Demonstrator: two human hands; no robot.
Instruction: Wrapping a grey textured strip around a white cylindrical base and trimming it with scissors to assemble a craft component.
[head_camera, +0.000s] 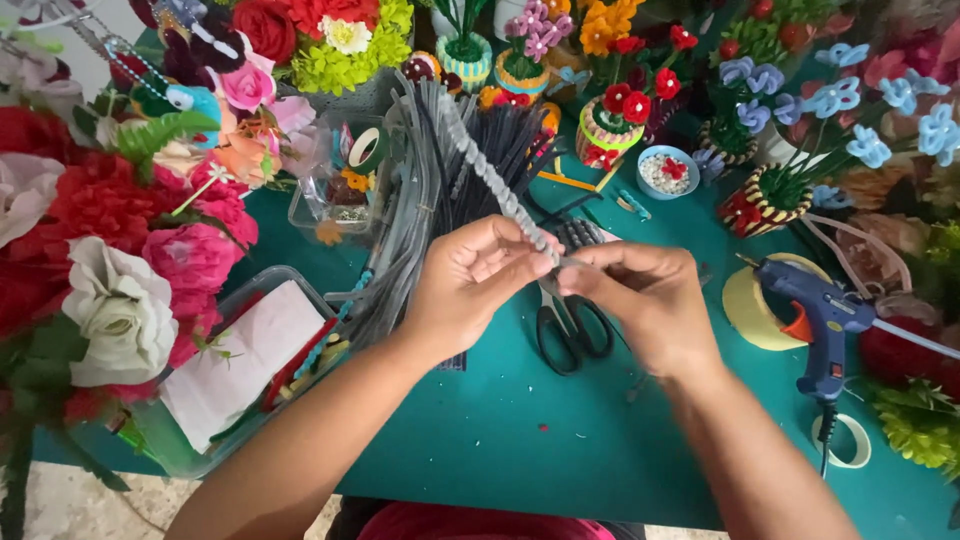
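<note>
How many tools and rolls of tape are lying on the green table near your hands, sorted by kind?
Scissors, black handles, under the hands: 1
Glue gun, blue, beside the right hand: 1
Tape rolls: 3, one in the clear box, one under the glue gun, one near the table edge
Grey pipe cleaner held by the left hand and the right hand: 1
Total: 6

Black-handled scissors (572, 328) are lying on the teal table (520, 440). A blue glue gun (822, 322) is resting beside a yellow tape roll (748, 310). A clear plastic box (225, 375) is sitting near artificial roses (120, 250), and small flower pots (610, 125) are standing behind.
</note>
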